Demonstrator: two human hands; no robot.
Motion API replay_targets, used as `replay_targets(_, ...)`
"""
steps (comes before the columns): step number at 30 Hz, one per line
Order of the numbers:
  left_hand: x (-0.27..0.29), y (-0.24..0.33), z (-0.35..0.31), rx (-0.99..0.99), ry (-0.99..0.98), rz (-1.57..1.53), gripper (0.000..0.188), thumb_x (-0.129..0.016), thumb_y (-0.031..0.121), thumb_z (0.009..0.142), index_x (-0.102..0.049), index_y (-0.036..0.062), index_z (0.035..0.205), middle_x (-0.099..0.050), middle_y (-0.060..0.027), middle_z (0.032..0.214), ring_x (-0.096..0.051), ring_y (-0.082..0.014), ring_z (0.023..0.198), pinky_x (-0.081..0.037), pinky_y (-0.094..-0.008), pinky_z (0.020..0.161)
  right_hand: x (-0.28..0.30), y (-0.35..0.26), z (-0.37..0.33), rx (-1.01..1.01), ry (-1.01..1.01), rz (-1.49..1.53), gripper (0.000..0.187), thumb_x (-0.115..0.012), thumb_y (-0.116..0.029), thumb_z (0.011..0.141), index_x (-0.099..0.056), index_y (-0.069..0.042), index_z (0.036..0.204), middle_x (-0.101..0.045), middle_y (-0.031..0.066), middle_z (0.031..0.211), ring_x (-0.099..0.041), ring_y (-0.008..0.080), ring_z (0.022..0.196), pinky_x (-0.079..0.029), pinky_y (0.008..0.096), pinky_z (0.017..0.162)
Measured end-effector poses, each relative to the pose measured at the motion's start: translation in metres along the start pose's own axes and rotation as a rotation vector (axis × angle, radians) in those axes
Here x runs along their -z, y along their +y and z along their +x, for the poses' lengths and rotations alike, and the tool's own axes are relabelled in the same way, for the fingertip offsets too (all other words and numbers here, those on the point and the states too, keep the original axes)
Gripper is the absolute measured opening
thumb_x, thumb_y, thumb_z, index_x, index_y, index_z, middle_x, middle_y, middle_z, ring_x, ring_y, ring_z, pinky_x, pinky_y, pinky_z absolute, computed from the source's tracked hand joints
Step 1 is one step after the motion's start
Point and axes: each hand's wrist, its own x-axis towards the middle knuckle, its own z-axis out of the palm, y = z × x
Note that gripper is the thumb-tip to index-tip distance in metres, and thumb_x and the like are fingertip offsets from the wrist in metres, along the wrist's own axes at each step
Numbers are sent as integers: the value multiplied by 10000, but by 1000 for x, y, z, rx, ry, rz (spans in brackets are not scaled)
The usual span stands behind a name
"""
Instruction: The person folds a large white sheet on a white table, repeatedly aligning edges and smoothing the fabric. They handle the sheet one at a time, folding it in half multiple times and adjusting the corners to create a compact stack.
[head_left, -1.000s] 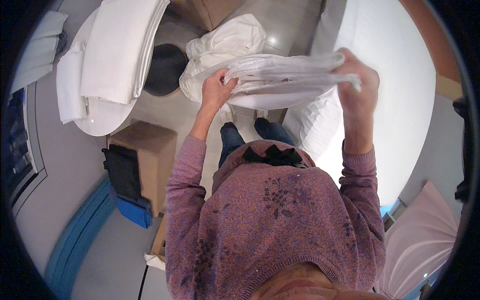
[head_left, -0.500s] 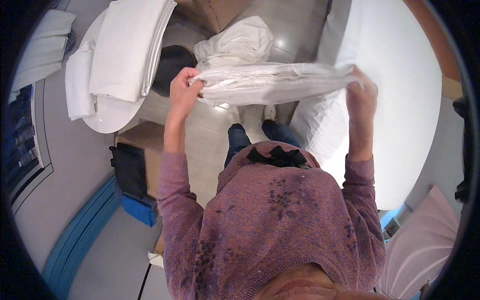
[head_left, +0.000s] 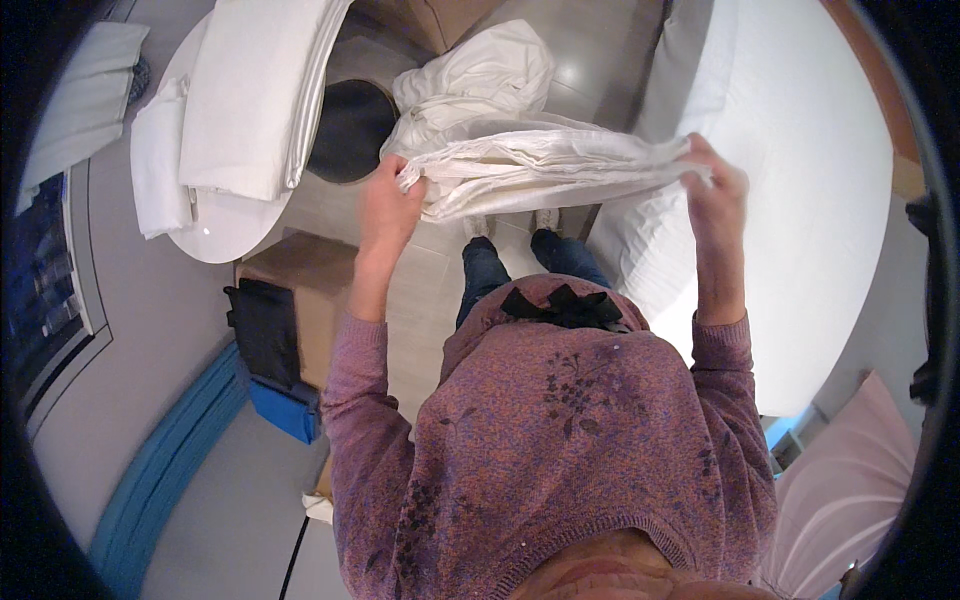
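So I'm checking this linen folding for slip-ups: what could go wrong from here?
1. The folded white sheet hangs between the left hand and the right hand by its ends alone; its loose layers could sag and unfold.
2. It is over bare floor, so a slipped grip might soil it.

The left hand [head_left: 388, 205] has swung back inward, shortening the stretched white sheet [head_left: 545, 165].
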Motion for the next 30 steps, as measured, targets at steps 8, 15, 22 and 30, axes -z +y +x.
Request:
replay_targets(8,27,-10,-2,-48,-44,142,139,-513,84,713,-533,17,833,-583,-181,737,-572,-327,717,-436,-379,600,-5,2,1,51,5,-109,129,-643,-23,679,-633,6,804,-588,68,812,-532,142,770,-407,239,688)
replay_targets(15,15,-27,-11,158,-180,-493,224,-437,-15,718,-561,33,899,-596,-90,826,-581,-131,713,-472,-253,476,-6,0,-25,59,-135,-255,133,-632,-18,667,-642,-23,800,-589,67,756,-544,153,712,-418,247,612)
replay_targets(22,-4,-43,-32,37,-329,-832,381,-373,-97,716,-483,-33,1076,-528,-108,1056,-513,-146,929,-424,-264,803,-8,-11,-96,-220,55,-443,143,-636,5,633,-639,-19,774,-569,60,709,-524,136,640,-386,228,536)
replay_targets(30,-53,-61,-37,-459,-255,-181,395,-431,-105,643,-498,-3,1019,-511,-139,996,-496,-272,955,-379,-313,852,-27,-1,-169,-264,330,-148,106,-591,-13,689,-633,7,784,-555,61,731,-505,122,649,-385,209,558)
